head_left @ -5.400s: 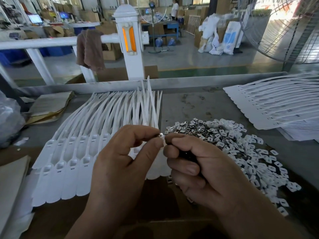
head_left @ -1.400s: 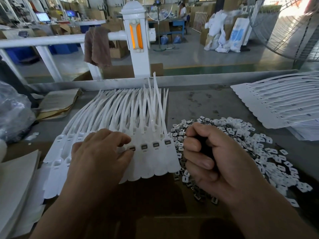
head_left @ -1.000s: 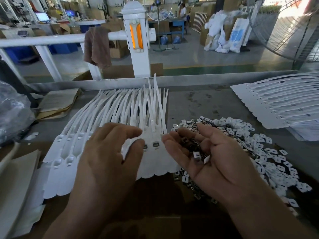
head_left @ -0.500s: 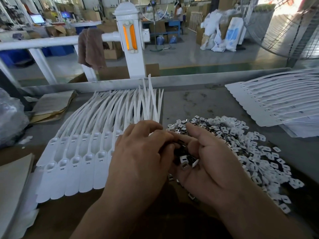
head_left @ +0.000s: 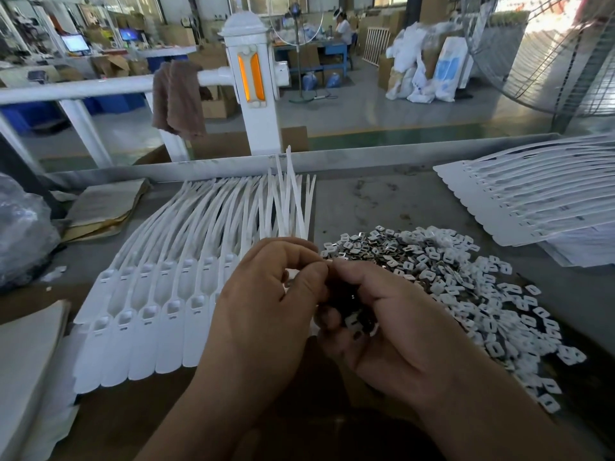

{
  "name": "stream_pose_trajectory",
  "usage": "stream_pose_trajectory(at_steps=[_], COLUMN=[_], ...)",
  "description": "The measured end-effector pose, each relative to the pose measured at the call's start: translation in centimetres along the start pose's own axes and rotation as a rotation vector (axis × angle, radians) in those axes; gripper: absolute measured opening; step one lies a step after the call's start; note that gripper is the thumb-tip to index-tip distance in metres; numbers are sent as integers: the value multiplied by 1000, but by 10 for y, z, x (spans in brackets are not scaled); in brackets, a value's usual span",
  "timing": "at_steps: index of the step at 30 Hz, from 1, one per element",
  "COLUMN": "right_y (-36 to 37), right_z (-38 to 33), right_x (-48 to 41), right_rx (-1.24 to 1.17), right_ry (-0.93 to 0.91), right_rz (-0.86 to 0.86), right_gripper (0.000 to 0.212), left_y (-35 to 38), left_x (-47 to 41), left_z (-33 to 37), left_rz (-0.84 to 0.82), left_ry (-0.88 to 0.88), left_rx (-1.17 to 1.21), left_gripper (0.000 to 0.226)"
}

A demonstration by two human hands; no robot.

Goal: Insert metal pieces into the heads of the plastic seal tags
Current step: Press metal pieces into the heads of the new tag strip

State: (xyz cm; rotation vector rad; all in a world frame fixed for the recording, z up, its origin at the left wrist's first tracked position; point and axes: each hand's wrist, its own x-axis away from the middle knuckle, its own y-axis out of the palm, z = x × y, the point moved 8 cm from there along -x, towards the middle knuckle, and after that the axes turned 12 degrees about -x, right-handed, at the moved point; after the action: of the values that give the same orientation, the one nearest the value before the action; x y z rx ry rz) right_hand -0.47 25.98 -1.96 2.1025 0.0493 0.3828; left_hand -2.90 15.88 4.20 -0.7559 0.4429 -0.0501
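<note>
Dead centre over the bench [head_left: 382, 201], my left hand [head_left: 266, 304] is pinching one small piece [head_left: 327, 261] between thumb and forefinger. It's right up against my right hand [head_left: 396, 331], which is curled round a handful [head_left: 361, 322] of them. The tags [head_left: 149, 314] lie in a flat row at 9 o'clock, wide ends toward me, just left of my left hand. The loose pile [head_left: 449, 274] sits at 3 o'clock, and a second batch [head_left: 532, 201] is up at 2 o'clock.
</note>
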Motion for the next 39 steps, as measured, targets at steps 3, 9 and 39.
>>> stream_pose_trajectory(at_steps=[3,9,39], right_y=[4,4,5], right_z=[-3,-5,-7], right_x=[1,4,5], right_rx=[108,154,290], right_ry=[-26,-37,-110], right_rz=[-47,-31,-54], right_gripper=[15,25,29], left_y=[0,-2,-15], left_x=[0,5,14], left_z=[-1,2,12], left_rz=[-28,-29,111], left_ry=[-18,25,281], left_rx=[62,58,-282], left_gripper=[13,14,14])
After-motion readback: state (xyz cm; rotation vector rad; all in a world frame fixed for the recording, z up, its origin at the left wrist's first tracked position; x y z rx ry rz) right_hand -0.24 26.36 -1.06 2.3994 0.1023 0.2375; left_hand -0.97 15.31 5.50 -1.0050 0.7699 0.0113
